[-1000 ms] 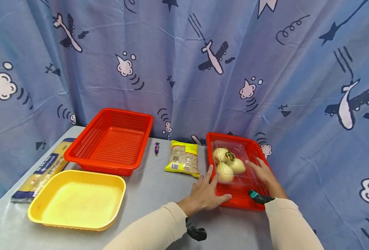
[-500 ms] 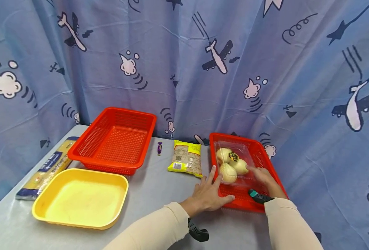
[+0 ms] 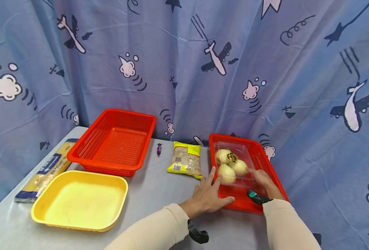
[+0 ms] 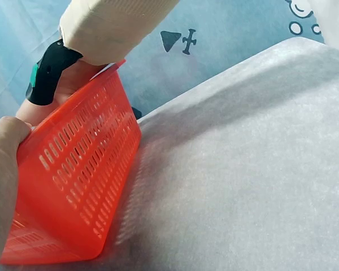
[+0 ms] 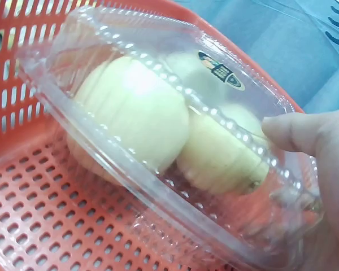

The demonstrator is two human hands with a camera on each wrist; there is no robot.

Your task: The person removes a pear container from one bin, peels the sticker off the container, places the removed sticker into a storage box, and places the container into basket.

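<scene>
Right hand [image 3: 262,180] grips the clear box of buns [image 3: 232,163] inside the right red basket [image 3: 275,184]. Left hand [image 3: 207,194], fingers spread flat, steadies that basket's near-left rim.

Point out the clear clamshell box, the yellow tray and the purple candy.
clear clamshell box [image 5: 175,113], right wrist view, on its lid.
yellow tray [image 3: 78,198], head view, on its bare floor.
purple candy [image 3: 159,149], head view, on the wrapper's middle.

Plastics on a matt cloth-covered table [image 3: 159,187]

I see a glossy clear plastic clamshell [image 5: 175,113] in a perforated red plastic basket [image 3: 265,166]; smooth yellow tray [image 3: 78,199].
</scene>
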